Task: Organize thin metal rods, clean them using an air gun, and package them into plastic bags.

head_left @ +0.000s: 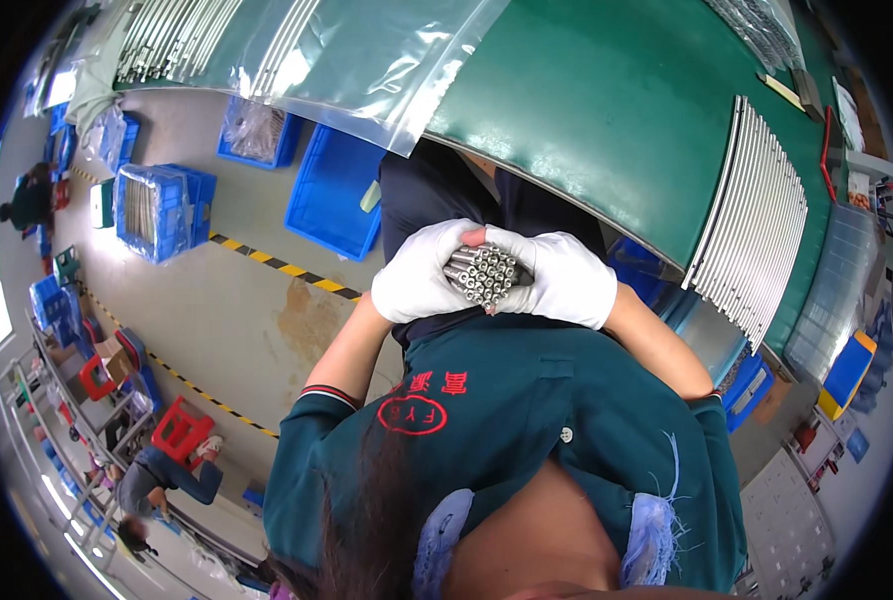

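Between my two white-gloved hands I hold a bundle of thin metal rods (486,275), end-on to me, so several round, hollow-looking ends show. My left hand (421,275) wraps round the bundle's left side, and my right hand (566,278) closes round its right side. Bare fingertips show at the top of the bundle. Both hands are above my lap, just short of the green table (576,110). The length of the rods is hidden behind their ends. On the table at the right lies a slanting row of similar metal rods (751,225), side by side.
A clear plastic sheet (366,70) hangs over the table's near edge, with more rods (181,40) at the far left. Blue bins (331,195) stand on the floor left of my legs. A red stool (181,430) and a bending person (161,480) are at the lower left.
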The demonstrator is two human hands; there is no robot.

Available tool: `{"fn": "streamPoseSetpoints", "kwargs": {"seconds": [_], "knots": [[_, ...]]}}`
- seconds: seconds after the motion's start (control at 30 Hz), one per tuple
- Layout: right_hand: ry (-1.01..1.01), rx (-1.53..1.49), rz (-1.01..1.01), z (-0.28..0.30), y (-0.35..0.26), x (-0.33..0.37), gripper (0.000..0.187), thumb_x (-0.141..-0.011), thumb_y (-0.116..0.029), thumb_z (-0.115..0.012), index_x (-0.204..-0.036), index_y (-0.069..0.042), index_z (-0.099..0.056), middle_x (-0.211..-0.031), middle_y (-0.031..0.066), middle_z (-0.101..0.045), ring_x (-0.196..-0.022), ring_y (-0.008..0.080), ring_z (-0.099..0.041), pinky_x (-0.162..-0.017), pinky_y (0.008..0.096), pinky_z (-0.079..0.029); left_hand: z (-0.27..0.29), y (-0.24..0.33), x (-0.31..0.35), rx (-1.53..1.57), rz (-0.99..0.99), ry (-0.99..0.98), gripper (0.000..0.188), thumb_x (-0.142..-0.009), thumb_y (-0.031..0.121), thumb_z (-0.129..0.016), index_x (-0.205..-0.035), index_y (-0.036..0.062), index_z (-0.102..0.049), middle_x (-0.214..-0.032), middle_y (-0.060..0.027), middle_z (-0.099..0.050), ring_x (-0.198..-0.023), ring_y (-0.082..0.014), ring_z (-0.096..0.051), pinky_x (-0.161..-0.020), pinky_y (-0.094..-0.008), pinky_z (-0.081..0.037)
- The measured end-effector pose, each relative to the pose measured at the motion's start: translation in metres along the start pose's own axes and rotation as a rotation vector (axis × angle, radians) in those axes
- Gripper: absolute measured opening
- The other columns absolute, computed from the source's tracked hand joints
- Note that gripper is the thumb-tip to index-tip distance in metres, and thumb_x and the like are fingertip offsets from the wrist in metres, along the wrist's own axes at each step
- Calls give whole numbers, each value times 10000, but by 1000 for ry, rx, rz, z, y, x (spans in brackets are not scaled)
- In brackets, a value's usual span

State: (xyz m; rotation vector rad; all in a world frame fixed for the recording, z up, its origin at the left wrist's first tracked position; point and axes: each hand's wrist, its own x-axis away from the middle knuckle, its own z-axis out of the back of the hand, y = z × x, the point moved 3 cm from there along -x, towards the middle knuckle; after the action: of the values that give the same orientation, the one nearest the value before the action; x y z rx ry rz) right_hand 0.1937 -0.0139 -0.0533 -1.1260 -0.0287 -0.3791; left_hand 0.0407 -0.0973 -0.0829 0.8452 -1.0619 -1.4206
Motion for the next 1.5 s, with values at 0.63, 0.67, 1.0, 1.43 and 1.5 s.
{"fn": "streamPoseSetpoints", "kwargs": {"seconds": [0.63, 0.67, 1.0, 1.43, 1.5], "knots": [[185, -448, -111, -15, -3, 19, 834, -808, -216, -741, -1484, -76, -274, -1235, 112, -581, -1032, 170, -581, -945, 299, -458, 16, -41, 2, 522, 22, 791, 306, -776, -50, -682, -1048, 8, -553, -802, -43, -618, -698, -124, -617, -673, -268, -520], [203, -317, -129, -15, -3, 25, 844, -796, -245, -747, -1479, -73, -282, -1293, 124, -548, -1104, 203, -561, -985, 320, -435, 18, -37, 3, 649, 0, 787, 254, -836, -16, -621, -1061, 7, -505, -762, -67, -572, -652, -174, -599, -628, -328, -524], [417, 80, -75, 33, -70, 22, 875, -716, -403, -705, -1420, -64, -312, -1012, 269, -641, -894, 406, -643, -805, 434, -524, 30, 128, -51, 1227, -510, 319, 401, -799, 97, -690, -1126, 10, -475, -723, -55, -479, -618, -178, -487, -605, -352, -453], [707, 67, 326, 110, 34, -17, 679, -702, -261, -798, -1276, -28, -520, -1225, 151, -593, -1133, 255, -569, -981, 349, -436, 5, 155, -157, 229, -409, 323, 543, -697, 152, -835, -1147, 36, -555, -1028, -61, -656, -890, -108, -611, -813, -280, -506], [693, 52, 353, 108, 32, -18, 719, -699, -248, -813, -1305, -30, -494, -1261, 147, -569, -1161, 255, -550, -1007, 357, -420, 4, 149, -156, 296, -432, 308, 560, -698, 167, -833, -1162, 44, -545, -1030, -71, -655, -895, -122, -615, -812, -282, -504]]}}
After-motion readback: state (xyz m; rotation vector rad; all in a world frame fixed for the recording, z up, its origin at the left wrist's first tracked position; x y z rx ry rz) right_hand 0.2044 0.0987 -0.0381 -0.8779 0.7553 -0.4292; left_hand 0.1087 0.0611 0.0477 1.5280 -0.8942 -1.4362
